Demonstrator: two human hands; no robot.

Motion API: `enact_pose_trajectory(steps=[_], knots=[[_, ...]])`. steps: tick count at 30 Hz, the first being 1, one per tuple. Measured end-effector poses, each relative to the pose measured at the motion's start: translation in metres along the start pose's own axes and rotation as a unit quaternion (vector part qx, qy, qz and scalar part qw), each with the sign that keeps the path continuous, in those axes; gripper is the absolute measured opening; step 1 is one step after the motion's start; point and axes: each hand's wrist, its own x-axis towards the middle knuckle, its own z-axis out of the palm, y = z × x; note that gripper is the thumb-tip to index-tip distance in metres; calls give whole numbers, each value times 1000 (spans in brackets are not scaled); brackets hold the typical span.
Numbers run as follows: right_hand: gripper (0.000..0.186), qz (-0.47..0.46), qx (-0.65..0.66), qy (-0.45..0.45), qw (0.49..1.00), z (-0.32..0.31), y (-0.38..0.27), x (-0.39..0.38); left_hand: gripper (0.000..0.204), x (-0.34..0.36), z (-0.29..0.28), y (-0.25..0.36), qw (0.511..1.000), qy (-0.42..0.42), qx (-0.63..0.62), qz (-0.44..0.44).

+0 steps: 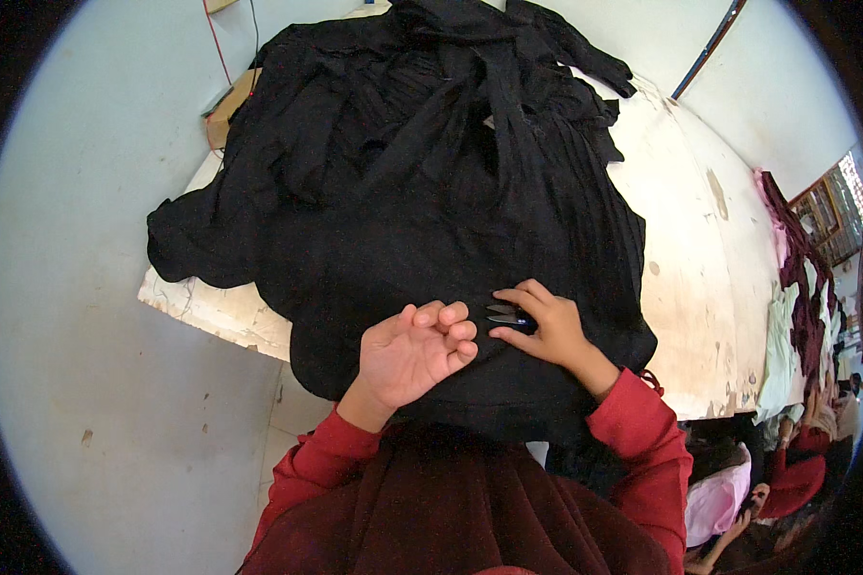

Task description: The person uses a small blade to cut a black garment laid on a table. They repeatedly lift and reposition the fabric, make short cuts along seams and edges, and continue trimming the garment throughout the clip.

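Note:
A black garment (384,230) of gathered cloth lies spread over the table in front of me, its near edge hanging at my front. My right hand (547,326) is over the lower right part of the cloth and holds small thread snips (504,317). Their pointed metal blades face left, between my thumb and fingers, and a dark handle sits in the palm. To the left, my left hand (414,353) is raised over the near edge with its palm turned up. Its fingers are loosely curled and apart, with nothing visible in them.
The pale wooden table (690,287) has worn patches and shows on the right. A wall (115,240) stands at the left. Behind the garment's left side is a brown box-like thing (230,115) with wires. At far right, other people work beside maroon, pink and pale green cloth (780,350).

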Motion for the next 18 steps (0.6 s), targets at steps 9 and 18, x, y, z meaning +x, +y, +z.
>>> enact_pose_trajectory(steps=[9,18], knots=[[41,43,154,3,987,-21,-30,-24,15,-24,-11,13,403,164,895,100],[47,-12,77,-73,994,2,-41,-51,37,8,-4,-17,198,120,969,87]])
